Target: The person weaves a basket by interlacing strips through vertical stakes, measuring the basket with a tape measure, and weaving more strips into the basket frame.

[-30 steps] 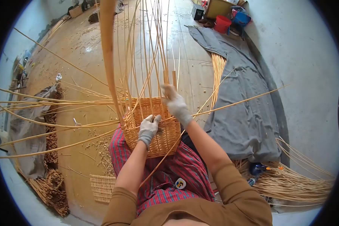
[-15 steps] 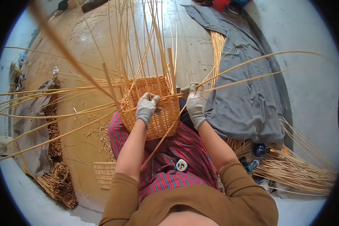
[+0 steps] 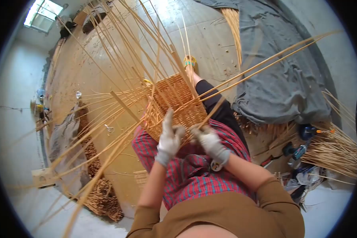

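Note:
A square woven wicker basket [image 3: 174, 95] rests tilted on the lap, long upright stakes fanning out from its rim. My left hand [image 3: 169, 141], in a pale work glove, is against the basket's near wall. One finger points up along the weave while the others curl at its lower edge, so it grips the basket there. My right hand [image 3: 211, 142], gloved too, is closed near the basket's lower right corner. Its fingers are around a willow rod [image 3: 215, 111] that slants up from them. Motion blurs both sets of fingertips.
A grey cloth [image 3: 281, 75] covers rods on the right. More loose rods [image 3: 333, 154] lie near a cordless drill [image 3: 299, 151]. Bundled rods [image 3: 103, 198] lie at left under grey cloth. Long stakes reach far left and right over the floor.
Both hands have come down from the basket's rim to its near lower side. The basket has turned and tilted, and the stakes have swung with it. The view has shifted.

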`<action>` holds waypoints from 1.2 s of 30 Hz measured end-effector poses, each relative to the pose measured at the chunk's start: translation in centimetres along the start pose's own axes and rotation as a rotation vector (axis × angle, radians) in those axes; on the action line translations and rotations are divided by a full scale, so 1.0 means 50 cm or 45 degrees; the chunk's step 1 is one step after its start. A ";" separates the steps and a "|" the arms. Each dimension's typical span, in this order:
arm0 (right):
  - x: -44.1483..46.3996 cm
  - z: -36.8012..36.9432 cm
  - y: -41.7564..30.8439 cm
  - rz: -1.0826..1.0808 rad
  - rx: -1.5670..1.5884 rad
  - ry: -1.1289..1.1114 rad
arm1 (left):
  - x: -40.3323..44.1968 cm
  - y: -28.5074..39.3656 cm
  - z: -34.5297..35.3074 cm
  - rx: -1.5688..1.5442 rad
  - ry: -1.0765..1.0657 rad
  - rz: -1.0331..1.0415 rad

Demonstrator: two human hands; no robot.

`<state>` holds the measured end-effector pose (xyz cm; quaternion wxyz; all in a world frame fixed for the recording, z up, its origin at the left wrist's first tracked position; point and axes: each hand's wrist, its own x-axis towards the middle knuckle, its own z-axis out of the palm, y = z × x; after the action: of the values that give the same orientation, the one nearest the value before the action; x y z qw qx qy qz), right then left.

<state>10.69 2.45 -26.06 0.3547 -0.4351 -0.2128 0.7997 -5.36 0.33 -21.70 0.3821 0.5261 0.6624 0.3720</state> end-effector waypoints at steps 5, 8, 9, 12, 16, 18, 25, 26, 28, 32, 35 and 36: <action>-0.023 -0.003 -0.093 -0.265 0.165 -0.041 | -0.164 -0.085 -0.108 0.420 0.102 0.087; -0.067 0.057 -0.053 0.093 -0.111 -0.528 | -0.178 -0.132 -0.154 0.508 0.643 0.085; -0.080 0.083 -0.028 0.028 -0.157 -0.656 | -0.171 -0.141 -0.156 0.512 0.649 0.079; -0.150 0.174 0.011 -0.230 -0.264 -0.817 | -0.116 -0.198 -0.141 -0.041 1.260 0.211; -0.146 0.223 0.077 -0.573 -0.551 -0.939 | -0.098 -0.131 -0.167 -0.368 0.955 -0.483; -0.140 0.244 0.096 -0.875 -0.858 -1.038 | -0.090 -0.132 -0.172 -0.540 0.789 -0.511; -0.081 0.302 0.107 -0.956 -0.913 -1.133 | -0.084 -0.131 -0.215 -1.069 0.385 -0.496; -0.060 0.302 0.096 -0.797 -1.174 -1.226 | -0.080 -0.112 -0.213 -1.110 0.413 -0.494; 0.012 0.294 0.050 -0.794 -1.640 -1.006 | -0.125 -0.272 -0.226 -1.128 0.417 -0.473; 0.164 0.260 0.040 -1.294 -1.743 -0.134 | -0.103 -0.214 -0.223 -1.439 0.300 -0.345; 0.187 0.261 0.058 -1.206 -2.034 -0.211 | -0.101 -0.210 -0.222 -1.607 0.227 -0.330; 0.189 0.263 0.062 -1.212 -2.075 -0.194 | -0.099 -0.210 -0.222 -1.626 0.234 -0.327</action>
<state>-5.15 7.11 -26.26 0.2157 -0.3630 -0.8836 0.2025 -18.89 -7.34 -25.72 0.6024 0.0785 0.3989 0.6869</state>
